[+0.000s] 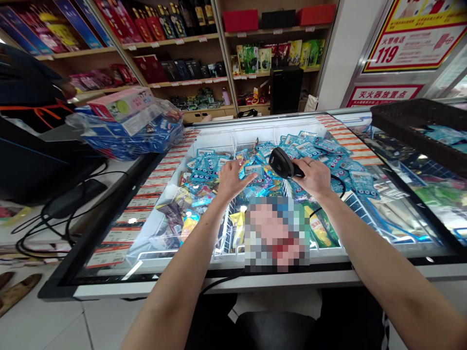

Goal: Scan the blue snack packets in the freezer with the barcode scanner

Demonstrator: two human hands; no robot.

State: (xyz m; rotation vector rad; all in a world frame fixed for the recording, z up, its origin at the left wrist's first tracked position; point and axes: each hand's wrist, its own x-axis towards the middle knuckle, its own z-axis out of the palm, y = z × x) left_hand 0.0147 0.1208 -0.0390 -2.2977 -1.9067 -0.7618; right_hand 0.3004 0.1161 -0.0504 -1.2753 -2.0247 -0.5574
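Handheld scanner (280, 162), black, is gripped in your right hand (314, 176), fingers around its handle, above the middle of a glass-topped chest (109, 291) with a white front edge and dark frame. At far left, a person (27, 80) in dark clothing with orange ties is beside a counter with tangled black cables (44, 214); pale floor tiles (65, 330) show below. A plastic-wrapped bundle (146, 133) rests by the chest's far left corner. Behind the chest, wooden shelves (259, 33) carry bottles, bags and boxes. Right of them comes a white pillar (343, 53), then red-and-white signs (416, 41), with a dark tray (419, 119) in front.

Counting from the left, you have one pink box (122, 103) on the bundle. Blue packets (206, 167) spread to both sides of your hands, too many and too overlapped to count. One left hand (229, 180) of yours is among them, thumb spread away from the fingers, unclenched; you cannot tell whether its fingertips touch a packet. Three boxes (278, 18), red, black and orange-red, line the upper right shelf. You hold one scanner. Two signs and one tray, with more blue packets inside, finish the row.
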